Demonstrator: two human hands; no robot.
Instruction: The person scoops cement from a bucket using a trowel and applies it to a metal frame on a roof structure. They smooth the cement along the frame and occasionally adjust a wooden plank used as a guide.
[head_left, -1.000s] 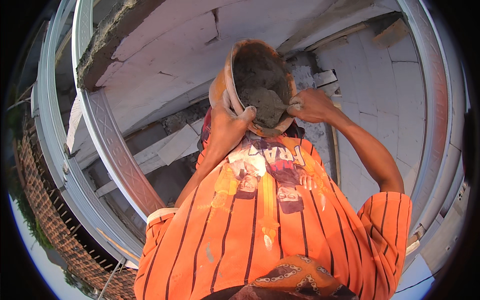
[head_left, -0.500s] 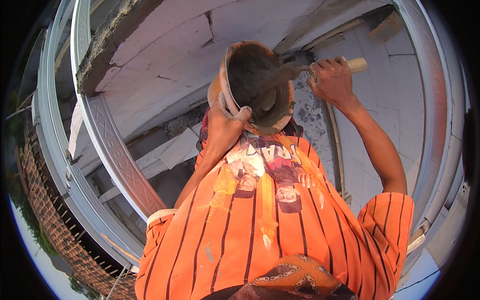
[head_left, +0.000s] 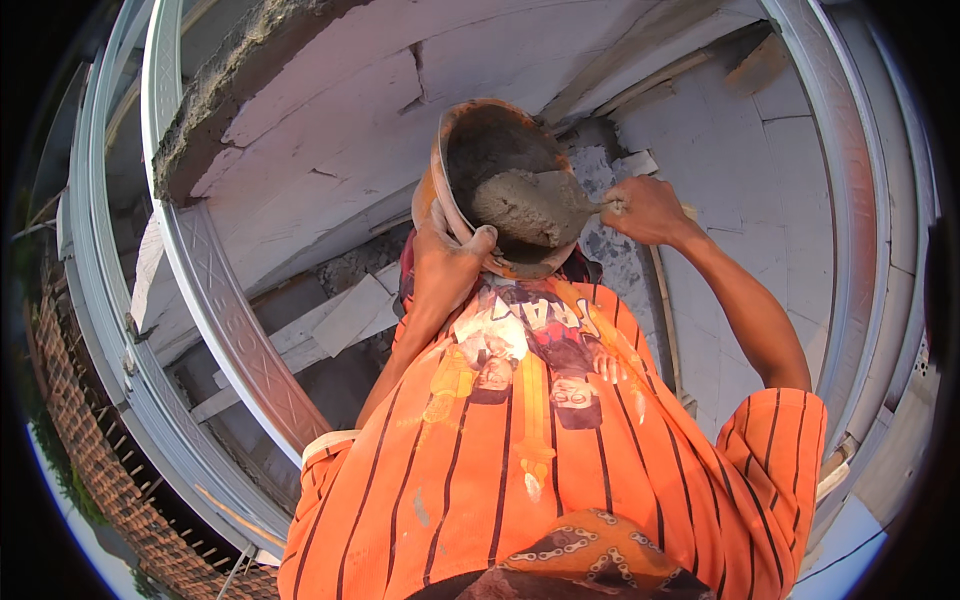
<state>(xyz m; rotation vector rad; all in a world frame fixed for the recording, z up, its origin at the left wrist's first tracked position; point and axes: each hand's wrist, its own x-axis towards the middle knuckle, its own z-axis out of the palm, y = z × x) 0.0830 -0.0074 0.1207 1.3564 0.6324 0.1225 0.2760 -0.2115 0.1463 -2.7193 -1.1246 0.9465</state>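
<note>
My left hand point(head_left: 447, 257) is closed on the rim of an orange bucket point(head_left: 428, 195), thumb over the edge, and the bucket leans with its mouth toward me. Inside it is grey wet mortar point(head_left: 495, 143), coating the walls. My right hand point(head_left: 645, 209) is wrapped round the handle of a trowel point(head_left: 590, 207), to the right of the bucket. A thick heap of mortar point(head_left: 532, 207) lies on the trowel's blade, over the bucket's mouth, and hides most of the blade.
A pale block wall point(head_left: 330, 120) with a rough cement edge point(head_left: 200, 130) rises ahead. Metal frame rails point(head_left: 235, 310) curve past on the left, another rail point(head_left: 850, 190) on the right. Boards point(head_left: 350, 315) lie below. A tiled roof point(head_left: 90, 430) shows at lower left.
The trowel has turned and come up out of the mortar with a heap on its blade. My right hand has lowered and moved slightly left. My left hand keeps its hold on the bucket.
</note>
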